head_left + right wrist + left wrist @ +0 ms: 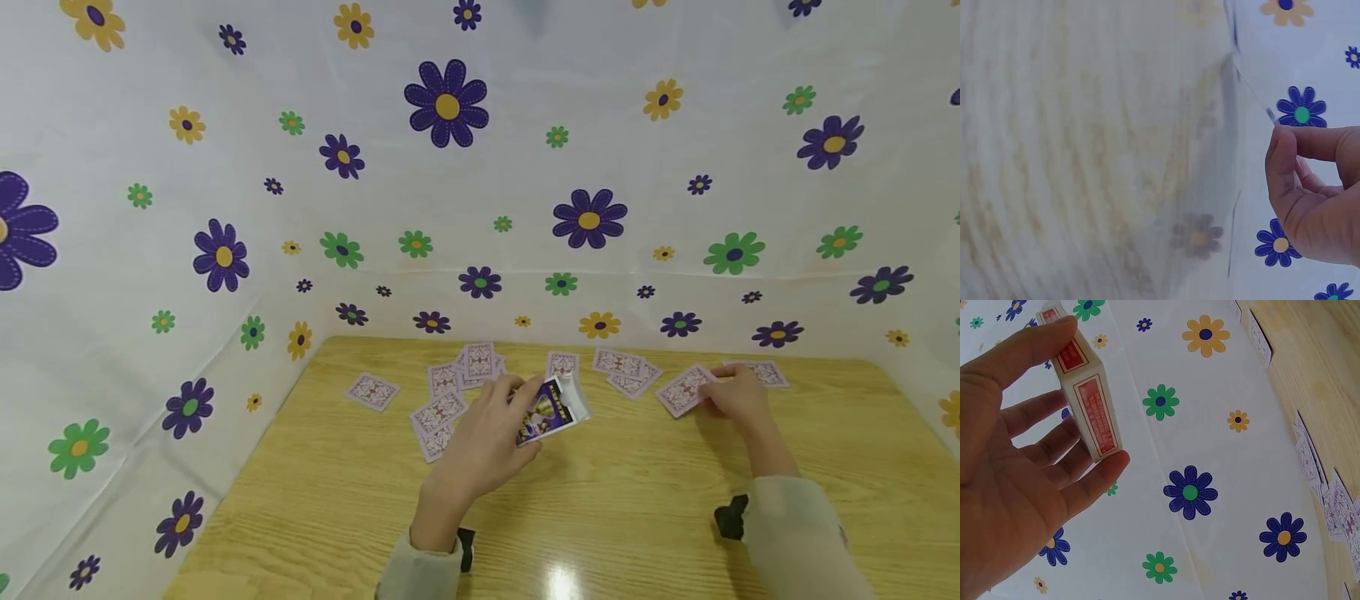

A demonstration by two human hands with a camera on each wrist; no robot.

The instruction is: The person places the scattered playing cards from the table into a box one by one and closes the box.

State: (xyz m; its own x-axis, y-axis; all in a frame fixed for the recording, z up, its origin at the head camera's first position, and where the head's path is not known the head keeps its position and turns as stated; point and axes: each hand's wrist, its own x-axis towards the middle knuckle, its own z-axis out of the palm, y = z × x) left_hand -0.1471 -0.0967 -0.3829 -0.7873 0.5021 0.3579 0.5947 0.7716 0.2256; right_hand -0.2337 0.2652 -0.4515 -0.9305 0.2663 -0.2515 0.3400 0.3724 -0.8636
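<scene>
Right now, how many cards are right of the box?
4: two overlapping cards between the box and the right hand, one card pinched by that hand, one card partly behind it. More may hide underneath.

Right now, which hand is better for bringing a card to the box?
Probably the right hand: it pinches a card, while the left hand is busy holding the box.

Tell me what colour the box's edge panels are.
The visible edge panels are red, clearest in the left wrist view.
</scene>
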